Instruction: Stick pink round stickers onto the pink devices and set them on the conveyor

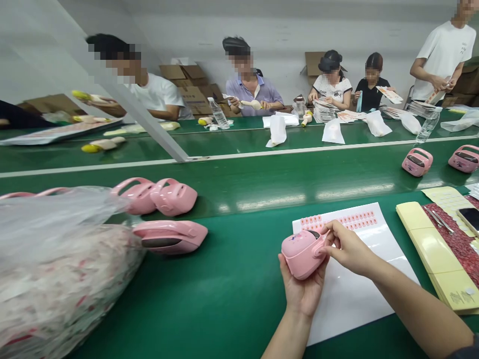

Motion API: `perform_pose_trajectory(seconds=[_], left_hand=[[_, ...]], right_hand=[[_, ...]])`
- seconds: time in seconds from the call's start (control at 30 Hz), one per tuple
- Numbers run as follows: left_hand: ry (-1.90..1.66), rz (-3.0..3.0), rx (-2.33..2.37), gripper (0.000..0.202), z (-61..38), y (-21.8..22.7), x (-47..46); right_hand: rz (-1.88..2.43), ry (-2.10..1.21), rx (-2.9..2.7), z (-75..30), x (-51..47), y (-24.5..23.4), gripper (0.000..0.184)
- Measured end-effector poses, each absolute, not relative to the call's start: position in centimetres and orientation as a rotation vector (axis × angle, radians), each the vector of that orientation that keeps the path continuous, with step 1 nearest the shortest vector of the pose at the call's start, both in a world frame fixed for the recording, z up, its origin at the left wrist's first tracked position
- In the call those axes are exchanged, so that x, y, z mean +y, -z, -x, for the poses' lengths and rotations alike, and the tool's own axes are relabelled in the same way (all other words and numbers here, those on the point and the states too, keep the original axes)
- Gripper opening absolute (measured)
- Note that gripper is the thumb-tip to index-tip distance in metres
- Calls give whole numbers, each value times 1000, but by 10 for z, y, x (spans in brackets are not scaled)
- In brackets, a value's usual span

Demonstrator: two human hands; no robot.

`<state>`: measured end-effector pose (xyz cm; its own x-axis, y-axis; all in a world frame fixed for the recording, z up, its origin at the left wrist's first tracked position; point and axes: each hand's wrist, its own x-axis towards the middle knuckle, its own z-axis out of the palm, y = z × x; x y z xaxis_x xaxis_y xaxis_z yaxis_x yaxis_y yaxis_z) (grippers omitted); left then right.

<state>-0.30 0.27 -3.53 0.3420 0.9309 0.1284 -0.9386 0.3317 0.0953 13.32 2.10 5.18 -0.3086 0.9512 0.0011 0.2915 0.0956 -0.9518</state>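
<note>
My left hand (305, 289) cups a small pink plastic device with a handle (301, 254) from below, tilted above the table. Its top carries a printed picture, and a dark window shows beside the handle. My right hand (346, 247) is closed at the device's right side, thumb and fingers on the end of the handle. Whether a small sticker is between those fingers is hidden. Under both hands lies a white sheet (359, 299) with rows of small red-and-pink stickers (352, 222) along its far edge.
More pink devices stand at left (174, 237) and far right (417, 162). A large clear plastic bag (63, 284) fills the left. Yellow card strips (434, 254), tweezers (441, 222) and a phone (469, 219) lie right. Across the green conveyor (247, 174), several people work beyond a slanted white post (149, 129).
</note>
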Motion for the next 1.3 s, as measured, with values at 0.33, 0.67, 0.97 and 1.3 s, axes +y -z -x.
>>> perform_pose_trajectory(seconds=[0.33, 0.67, 0.97, 1.3], left_hand=[[-1176, -200, -92, 64, 2, 32, 1], [-1206, -115, -18, 57, 5, 30, -1], [-1184, -154, -80, 61, 10, 33, 2], [-1141, -139, -117, 56, 6, 27, -3]], right_hand=[[1291, -1117, -1748, -131, 16, -56, 23], [1318, -556, -2027, -127, 3, -53, 17], [1164, -491, -1973, -128, 6, -50, 20], [1159, -694, -1712, -105, 11, -25, 20]])
